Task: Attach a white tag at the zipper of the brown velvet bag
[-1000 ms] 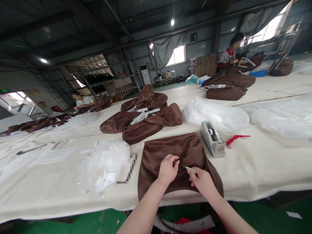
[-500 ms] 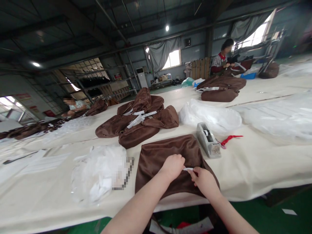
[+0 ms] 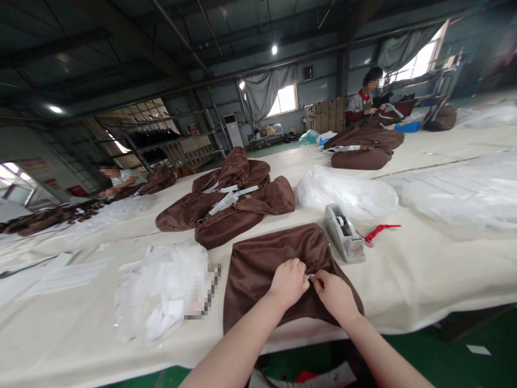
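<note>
A brown leather-look bag (image 3: 274, 258) lies on the cloth-covered table in front of me. Over its middle, my left hand (image 3: 290, 283) is closed, fingers curled down against the bag; what they grip is hidden. A short white strip (image 3: 310, 276) shows between my two hands. My right hand (image 3: 334, 293) pinches its right end between thumb and fingers. Just beyond the bag's right corner stands a grey tape dispenser (image 3: 343, 234). Across my lap, below the table edge, a strap partly wrapped in white (image 3: 339, 375) is partly visible.
Several brown bags (image 3: 230, 223) with white-wrapped straps are heaped beyond. Clear plastic bags (image 3: 161, 291) lie at left, more plastic (image 3: 347, 191) behind the dispenser, beside a red ribbon (image 3: 379, 231). Two people work farther off, one far right (image 3: 359, 102), one far left (image 3: 125, 178).
My right hand has moved slightly left, closer to my left hand. Less of the white strip shows between them. The view has shifted slightly.
</note>
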Demonstrator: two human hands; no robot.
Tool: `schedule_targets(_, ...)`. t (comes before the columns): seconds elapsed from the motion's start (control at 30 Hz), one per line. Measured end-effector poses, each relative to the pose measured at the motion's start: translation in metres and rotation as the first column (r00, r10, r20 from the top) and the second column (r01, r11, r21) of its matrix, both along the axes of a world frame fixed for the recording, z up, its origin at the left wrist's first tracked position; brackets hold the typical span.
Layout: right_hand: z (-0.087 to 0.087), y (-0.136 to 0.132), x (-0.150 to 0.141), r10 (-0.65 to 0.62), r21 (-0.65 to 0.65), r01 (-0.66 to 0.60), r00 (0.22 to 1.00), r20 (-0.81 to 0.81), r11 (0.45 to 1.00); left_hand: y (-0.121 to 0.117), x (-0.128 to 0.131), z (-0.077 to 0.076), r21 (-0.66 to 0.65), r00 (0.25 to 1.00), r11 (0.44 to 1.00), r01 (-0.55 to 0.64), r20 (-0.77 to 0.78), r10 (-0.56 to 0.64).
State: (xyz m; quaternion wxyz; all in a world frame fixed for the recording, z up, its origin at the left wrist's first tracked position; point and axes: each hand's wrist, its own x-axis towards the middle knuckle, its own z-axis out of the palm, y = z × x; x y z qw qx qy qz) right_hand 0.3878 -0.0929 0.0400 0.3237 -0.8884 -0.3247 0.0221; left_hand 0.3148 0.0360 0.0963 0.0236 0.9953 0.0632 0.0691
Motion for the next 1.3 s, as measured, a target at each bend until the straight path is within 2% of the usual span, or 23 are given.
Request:
schedule_targets(0.1, -0.005, 0.004, 0.003, 0.032, 0.131, -0.006, 0.980, -0.195, 0.991, 0.003, -0.004, 0.001, -0.088, 1.000, 0.996, 0.017, 0.024, -0.015)
schedule_targets(0.2, -0.012, 0.005, 0.007, 0.135, 0.291, -0.015, 0.908, -0.397, 0.956, 0.006, -0.005, -0.001, -0.170, 0.999, 0.985, 0.020, 0.046, -0.012)
schedule_targets(0.33, -0.013, 0.002, 0.010, 0.201, 0.355, -0.036, 0.874, -0.442, 0.934, 0.007, 0.000, -0.006, -0.250, 0.996, 0.966, -0.061, 0.046, 0.075)
schedule_targets(0.43, -0.009, -0.001, 0.005, 0.157, 0.315, -0.040, 0.921, -0.357, 0.948, 0.006, 0.004, -0.009, -0.256, 0.992, 0.961, -0.104, 0.050, 0.120)
schedule_targets(0.53, -0.008, -0.004, 0.000, 0.081, 0.288, -0.019, 0.975, -0.207, 0.957, 0.005, 0.003, -0.010, -0.229, 0.993, 0.968, -0.100, 0.044, 0.113)
schedule_targets(0.67, -0.014, -0.007, 0.000, -0.044, 0.318, 0.117, 0.973, -0.226, 0.941, 0.004, 0.000, -0.015, -0.155, 0.991, 0.981, -0.112, 0.059, 0.123)
schedule_targets(0.77, -0.016, -0.008, 0.003, -0.032, 0.283, 0.104, 0.969, -0.246, 0.953, 0.002, 0.003, -0.022, -0.091, 0.984, 0.986, -0.137, 0.101, 0.146)
schedule_targets(0.83, -0.014, -0.008, 0.004, -0.022, 0.259, 0.079, 0.977, -0.214, 0.963, 0.000, 0.009, -0.026, -0.081, 0.973, 0.978, -0.193, 0.113, 0.202)
schedule_targets(0.93, -0.010, -0.009, 0.002, -0.012, 0.248, 0.050, 0.988, -0.154, 0.967, -0.003, 0.018, -0.027, -0.131, 0.936, 0.942, -0.310, 0.133, 0.326)
schedule_targets(1.0, -0.009, -0.010, 0.000, 0.012, 0.248, 0.018, 0.993, -0.121, 0.969, -0.002, 0.017, -0.022, -0.177, 0.939, 0.939, -0.294, 0.127, 0.318)
schedule_targets(1.13, -0.014, -0.014, -0.005, 0.085, 0.277, -0.064, 0.994, -0.062, 0.959, 0.015, -0.011, -0.013, -0.229, 0.977, 0.972, -0.055, 0.187, 0.100)
schedule_targets(1.23, -0.021, -0.013, -0.008, 0.126, 0.318, -0.164, 0.983, 0.135, 0.934, 0.035, -0.042, -0.019, -0.166, 0.964, 0.984, -0.071, 0.244, 0.110)
schedule_targets(1.3, -0.024, -0.008, -0.010, 0.179, 0.267, -0.271, 0.929, 0.323, 0.925, 0.046, -0.056, -0.029, -0.132, 0.964, 0.985, -0.109, 0.229, 0.138)
